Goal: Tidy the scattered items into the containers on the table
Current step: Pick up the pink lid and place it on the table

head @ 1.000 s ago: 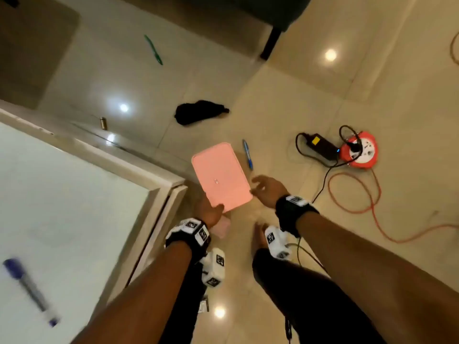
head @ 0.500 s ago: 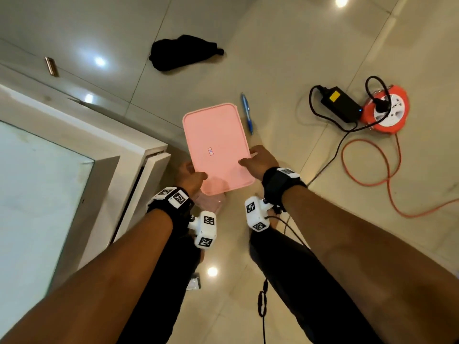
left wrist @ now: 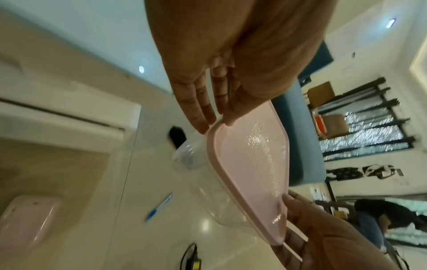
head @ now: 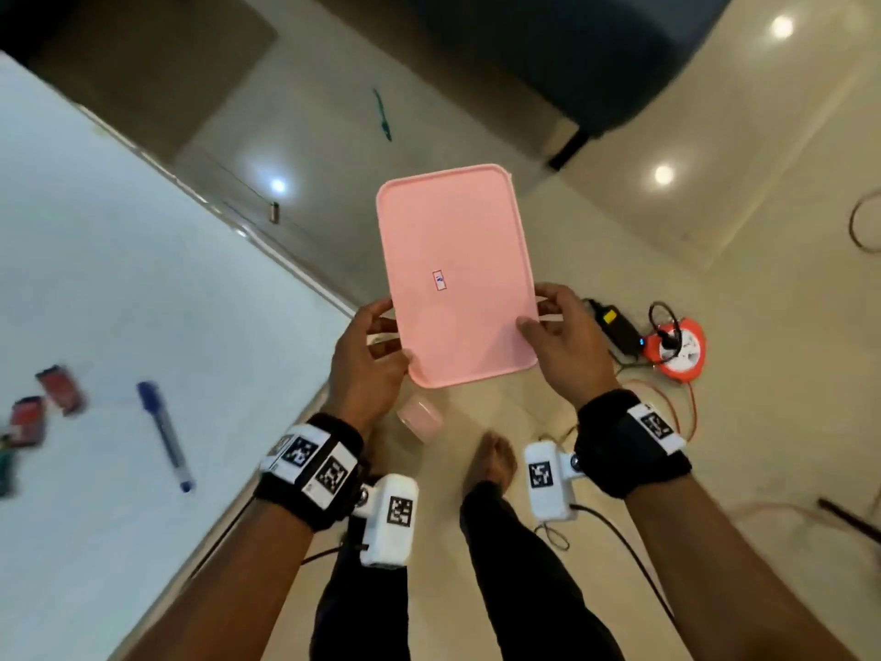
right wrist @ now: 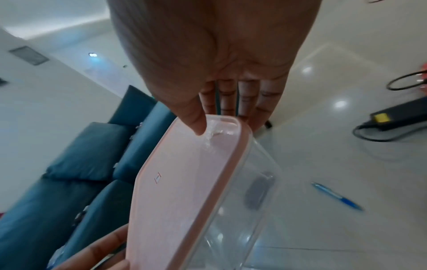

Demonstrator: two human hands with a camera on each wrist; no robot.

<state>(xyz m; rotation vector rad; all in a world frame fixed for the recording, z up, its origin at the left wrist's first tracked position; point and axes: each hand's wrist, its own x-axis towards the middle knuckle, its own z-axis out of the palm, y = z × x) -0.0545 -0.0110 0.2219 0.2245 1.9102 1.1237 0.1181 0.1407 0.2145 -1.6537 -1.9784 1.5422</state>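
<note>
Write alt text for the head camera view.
Both hands, left hand and right hand, grip a clear container with a pink lid above the tiled floor. At left, a blue pen lies on the white table.

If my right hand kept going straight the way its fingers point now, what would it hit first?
The right hand already grips the pink-lidded container with fingers pointing left, so it meets that first; beyond it, probably the left hand.

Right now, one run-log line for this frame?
phase: carrying | held: pink-lidded clear container, lid on | left hand: grips left edge | right hand: grips right edge | position: above floor, beside white table
</note>
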